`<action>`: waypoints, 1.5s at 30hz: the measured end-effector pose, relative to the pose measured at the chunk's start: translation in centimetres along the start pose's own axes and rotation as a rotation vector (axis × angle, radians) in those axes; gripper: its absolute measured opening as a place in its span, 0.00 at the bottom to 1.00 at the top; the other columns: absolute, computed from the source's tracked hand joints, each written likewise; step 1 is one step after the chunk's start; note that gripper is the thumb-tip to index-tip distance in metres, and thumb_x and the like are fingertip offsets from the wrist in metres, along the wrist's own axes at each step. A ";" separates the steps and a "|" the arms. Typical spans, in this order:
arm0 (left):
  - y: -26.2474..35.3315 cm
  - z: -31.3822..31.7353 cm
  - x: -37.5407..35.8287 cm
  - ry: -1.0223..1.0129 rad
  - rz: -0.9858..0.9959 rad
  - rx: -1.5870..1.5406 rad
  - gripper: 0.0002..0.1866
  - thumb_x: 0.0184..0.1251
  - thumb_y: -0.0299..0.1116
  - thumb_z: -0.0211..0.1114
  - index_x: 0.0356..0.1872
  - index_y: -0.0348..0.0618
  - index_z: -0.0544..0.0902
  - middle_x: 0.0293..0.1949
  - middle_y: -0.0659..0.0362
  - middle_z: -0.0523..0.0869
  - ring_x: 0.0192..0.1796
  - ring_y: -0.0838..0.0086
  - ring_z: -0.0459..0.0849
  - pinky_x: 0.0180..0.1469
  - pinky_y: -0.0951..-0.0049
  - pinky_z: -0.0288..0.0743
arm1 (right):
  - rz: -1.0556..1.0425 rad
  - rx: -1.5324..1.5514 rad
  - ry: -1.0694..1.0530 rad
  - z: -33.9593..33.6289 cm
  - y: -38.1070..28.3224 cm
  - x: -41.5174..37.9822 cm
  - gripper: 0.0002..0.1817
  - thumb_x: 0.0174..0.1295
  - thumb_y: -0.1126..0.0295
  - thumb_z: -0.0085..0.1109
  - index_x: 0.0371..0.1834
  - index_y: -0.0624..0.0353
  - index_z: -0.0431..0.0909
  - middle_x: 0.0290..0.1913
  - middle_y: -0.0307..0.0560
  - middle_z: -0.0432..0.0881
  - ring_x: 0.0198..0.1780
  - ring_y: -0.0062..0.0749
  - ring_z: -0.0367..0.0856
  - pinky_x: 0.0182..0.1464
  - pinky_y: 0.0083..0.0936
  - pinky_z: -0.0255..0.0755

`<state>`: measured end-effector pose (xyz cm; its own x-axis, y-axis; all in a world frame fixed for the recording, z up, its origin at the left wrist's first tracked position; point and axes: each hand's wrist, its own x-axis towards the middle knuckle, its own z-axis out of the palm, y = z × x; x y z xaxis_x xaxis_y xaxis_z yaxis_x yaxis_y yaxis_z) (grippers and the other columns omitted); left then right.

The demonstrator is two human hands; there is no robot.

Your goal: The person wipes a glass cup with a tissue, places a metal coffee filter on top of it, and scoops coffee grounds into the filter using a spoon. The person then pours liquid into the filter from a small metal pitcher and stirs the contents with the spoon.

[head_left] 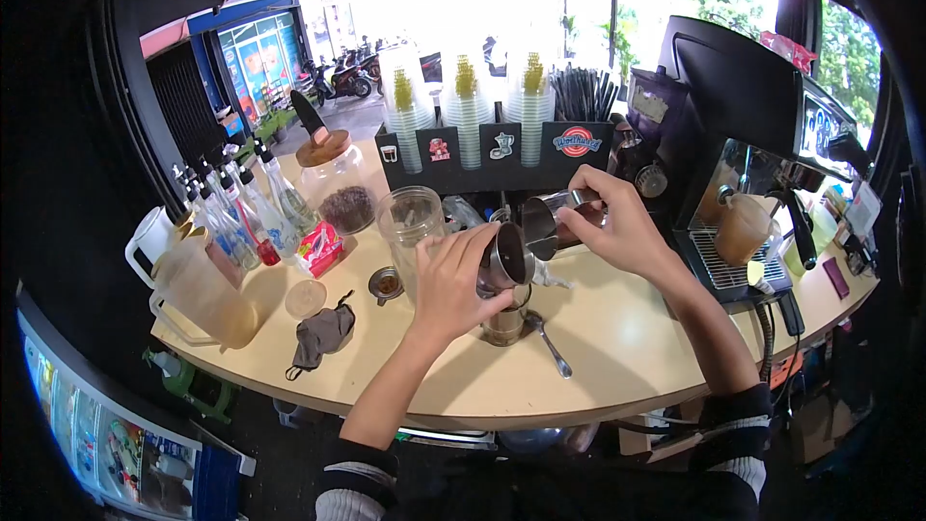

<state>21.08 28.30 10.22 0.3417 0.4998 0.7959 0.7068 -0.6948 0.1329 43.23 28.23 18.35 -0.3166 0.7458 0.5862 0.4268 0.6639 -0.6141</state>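
Observation:
My left hand point(449, 280) is wrapped round a metal cup point(503, 259), which is tilted and has dark insides. My right hand point(612, 222) grips a shiny metal pitcher point(552, 222) by its side, tipped toward the cup so that their rims overlap in this view. Under the left hand stands a small glass point(504, 330), partly hidden by the fingers. A metal spoon point(552, 347) lies on the wooden counter point(617, 347) to the right of it. Behind the left hand is a tall clear jar point(410, 212).
A small metal strainer point(386, 285), a dark face mask point(321, 336) and a plastic jug point(203, 299) are on the left, near several syrup bottles. Cup stacks rise from a black holder point(502, 177) at the back. An espresso machine point(733, 125) occupies the right.

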 end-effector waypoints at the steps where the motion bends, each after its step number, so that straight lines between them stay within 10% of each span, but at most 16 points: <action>1: 0.0 0.0 0.0 0.001 -0.005 0.006 0.40 0.32 0.39 0.74 0.56 0.44 0.73 0.53 0.59 0.80 0.53 0.70 0.78 0.56 0.58 0.58 | -0.026 -0.036 -0.014 -0.1 -0.1 0.1 0.10 0.57 0.77 0.59 0.31 0.63 0.65 0.21 0.35 0.63 0.26 0.12 0.65 0.27 0.16 0.64; 4: 0.0 -0.1 -0.1 0.007 0.003 0.001 0.41 0.32 0.40 0.75 0.57 0.44 0.73 0.53 0.59 0.80 0.53 0.70 0.78 0.56 0.57 0.58 | 0.009 0.009 -0.023 0.1 0.0 0.2 0.11 0.56 0.77 0.60 0.32 0.66 0.65 0.25 0.46 0.72 0.28 0.23 0.79 0.29 0.24 0.71; 22: 0.5 -0.3 -0.1 0.022 -0.025 -0.005 0.42 0.31 0.43 0.76 0.57 0.44 0.74 0.49 0.56 0.82 0.50 0.67 0.79 0.57 0.60 0.59 | -0.084 -0.085 -0.041 0.1 0.0 1.1 0.12 0.54 0.75 0.61 0.31 0.66 0.67 0.23 0.50 0.70 0.22 0.31 0.68 0.26 0.28 0.64; 45: 0.2 0.6 -0.8 -0.059 -0.229 -0.221 0.44 0.33 0.45 0.79 0.57 0.41 0.72 0.51 0.51 0.82 0.53 0.63 0.80 0.59 0.62 0.63 | -0.176 -0.144 -0.066 0.9 -0.9 2.8 0.10 0.57 0.76 0.59 0.33 0.66 0.66 0.25 0.45 0.70 0.27 0.20 0.77 0.26 0.21 0.68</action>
<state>21.31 28.08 9.23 0.2296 0.6807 0.6956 0.6200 -0.6532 0.4346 41.20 29.72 20.06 -0.4494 0.6243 0.6390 0.4749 0.7728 -0.4210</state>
